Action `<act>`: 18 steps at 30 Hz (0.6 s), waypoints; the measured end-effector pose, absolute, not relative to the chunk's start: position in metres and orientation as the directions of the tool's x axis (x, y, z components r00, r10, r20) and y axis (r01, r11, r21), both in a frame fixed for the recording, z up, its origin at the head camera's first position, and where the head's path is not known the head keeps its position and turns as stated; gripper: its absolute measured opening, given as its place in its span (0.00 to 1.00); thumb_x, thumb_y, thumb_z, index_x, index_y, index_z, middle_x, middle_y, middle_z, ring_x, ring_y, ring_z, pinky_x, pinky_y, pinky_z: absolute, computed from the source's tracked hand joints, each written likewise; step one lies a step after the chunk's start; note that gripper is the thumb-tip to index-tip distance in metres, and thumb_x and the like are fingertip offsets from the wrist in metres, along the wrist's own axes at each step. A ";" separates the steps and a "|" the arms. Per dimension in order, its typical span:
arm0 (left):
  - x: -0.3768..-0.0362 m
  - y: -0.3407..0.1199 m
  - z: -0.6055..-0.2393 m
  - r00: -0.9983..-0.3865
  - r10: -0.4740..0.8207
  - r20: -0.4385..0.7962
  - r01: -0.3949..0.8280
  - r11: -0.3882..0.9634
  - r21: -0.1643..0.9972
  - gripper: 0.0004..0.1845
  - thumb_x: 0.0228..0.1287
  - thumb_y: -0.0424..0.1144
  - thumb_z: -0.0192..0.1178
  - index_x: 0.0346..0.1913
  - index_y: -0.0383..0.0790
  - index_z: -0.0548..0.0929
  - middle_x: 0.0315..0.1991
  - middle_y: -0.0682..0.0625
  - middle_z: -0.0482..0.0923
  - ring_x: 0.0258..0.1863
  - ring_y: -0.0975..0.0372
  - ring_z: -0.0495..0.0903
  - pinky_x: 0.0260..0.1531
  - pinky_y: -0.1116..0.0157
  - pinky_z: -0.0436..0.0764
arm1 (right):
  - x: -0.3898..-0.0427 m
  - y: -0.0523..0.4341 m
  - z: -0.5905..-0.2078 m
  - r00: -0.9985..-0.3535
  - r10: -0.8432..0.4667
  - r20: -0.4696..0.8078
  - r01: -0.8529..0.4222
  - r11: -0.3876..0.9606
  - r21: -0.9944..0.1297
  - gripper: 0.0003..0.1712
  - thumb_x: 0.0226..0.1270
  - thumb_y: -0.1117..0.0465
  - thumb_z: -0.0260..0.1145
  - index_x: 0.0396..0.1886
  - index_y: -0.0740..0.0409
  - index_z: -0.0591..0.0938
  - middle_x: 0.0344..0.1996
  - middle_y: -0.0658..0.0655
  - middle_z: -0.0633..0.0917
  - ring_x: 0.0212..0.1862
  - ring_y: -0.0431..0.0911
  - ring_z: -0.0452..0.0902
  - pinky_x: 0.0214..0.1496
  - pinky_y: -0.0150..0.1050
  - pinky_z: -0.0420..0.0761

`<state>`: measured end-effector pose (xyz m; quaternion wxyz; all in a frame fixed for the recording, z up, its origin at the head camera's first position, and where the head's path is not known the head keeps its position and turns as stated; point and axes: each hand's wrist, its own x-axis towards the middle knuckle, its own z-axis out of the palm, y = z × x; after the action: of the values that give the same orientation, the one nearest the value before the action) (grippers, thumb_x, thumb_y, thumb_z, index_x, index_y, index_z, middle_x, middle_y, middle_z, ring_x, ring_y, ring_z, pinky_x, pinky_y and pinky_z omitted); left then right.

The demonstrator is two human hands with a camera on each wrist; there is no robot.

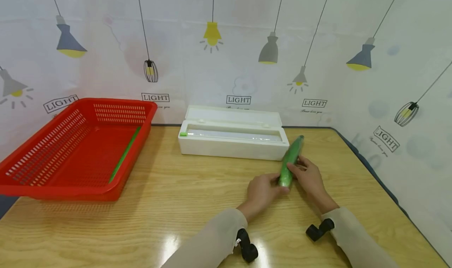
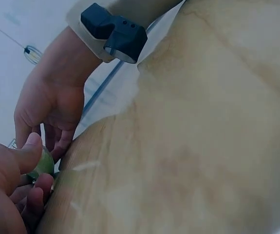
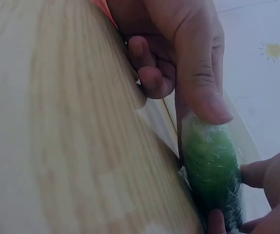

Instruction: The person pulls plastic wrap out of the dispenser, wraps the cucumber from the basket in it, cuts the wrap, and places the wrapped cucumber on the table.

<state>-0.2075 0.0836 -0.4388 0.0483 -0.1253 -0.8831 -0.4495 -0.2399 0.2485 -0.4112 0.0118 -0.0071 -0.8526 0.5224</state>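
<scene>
A green roll wrapped in clear film is held tilted above the wooden table, its far end pointing toward the white dispenser box. My left hand pinches the roll's near end, with the thumb on top of the roll. My right hand grips the roll from the right side, thumb pressed on the wrap. The dispenser box stands open, lid back, with a small green tab at its left end.
A red perforated basket sits at the table's left with a thin green stick inside. A patterned wall closes off the back and right. The table's right edge runs diagonally.
</scene>
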 end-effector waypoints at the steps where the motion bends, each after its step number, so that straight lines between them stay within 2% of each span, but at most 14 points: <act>1: -0.209 0.084 -0.439 -0.963 0.179 0.202 0.269 0.566 0.779 0.29 0.51 0.53 0.71 0.56 0.48 0.82 0.50 0.57 0.81 0.48 0.61 0.80 0.45 0.62 0.76 | -0.240 0.249 -0.411 -0.999 0.026 0.018 -0.005 0.455 -0.890 0.41 0.71 0.50 0.60 0.74 0.64 0.55 0.65 0.69 0.65 0.63 0.58 0.66 0.55 0.41 0.74; 6: -0.213 0.089 -0.436 -0.966 0.170 0.192 0.256 0.573 0.778 0.27 0.54 0.53 0.69 0.58 0.51 0.81 0.51 0.58 0.81 0.49 0.62 0.79 0.46 0.62 0.75 | -0.245 0.253 -0.409 -0.998 0.052 0.028 -0.001 0.460 -0.888 0.40 0.70 0.52 0.60 0.74 0.63 0.56 0.65 0.70 0.64 0.62 0.59 0.66 0.58 0.46 0.71; 14: -0.217 0.108 -0.435 -0.976 0.148 0.160 0.217 0.564 0.797 0.28 0.53 0.54 0.69 0.59 0.53 0.80 0.52 0.60 0.80 0.49 0.63 0.79 0.46 0.63 0.75 | -0.255 0.265 -0.409 -0.994 0.027 0.104 -0.074 0.522 -0.850 0.33 0.71 0.54 0.59 0.69 0.65 0.65 0.64 0.68 0.68 0.62 0.59 0.68 0.49 0.34 0.75; 18: -0.220 0.115 -0.434 -0.978 0.142 0.150 0.204 0.570 0.796 0.28 0.53 0.55 0.69 0.59 0.55 0.80 0.52 0.61 0.79 0.49 0.63 0.79 0.46 0.63 0.75 | -0.260 0.272 -0.408 -0.992 0.004 0.124 -0.100 0.562 -0.821 0.32 0.71 0.52 0.58 0.69 0.64 0.66 0.63 0.68 0.70 0.61 0.61 0.68 0.53 0.44 0.74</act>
<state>-0.2204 0.1151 -0.4342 0.0346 -0.0978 -0.8852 -0.4534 -0.2599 0.2722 -0.4084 0.0557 0.0274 -0.8820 0.4672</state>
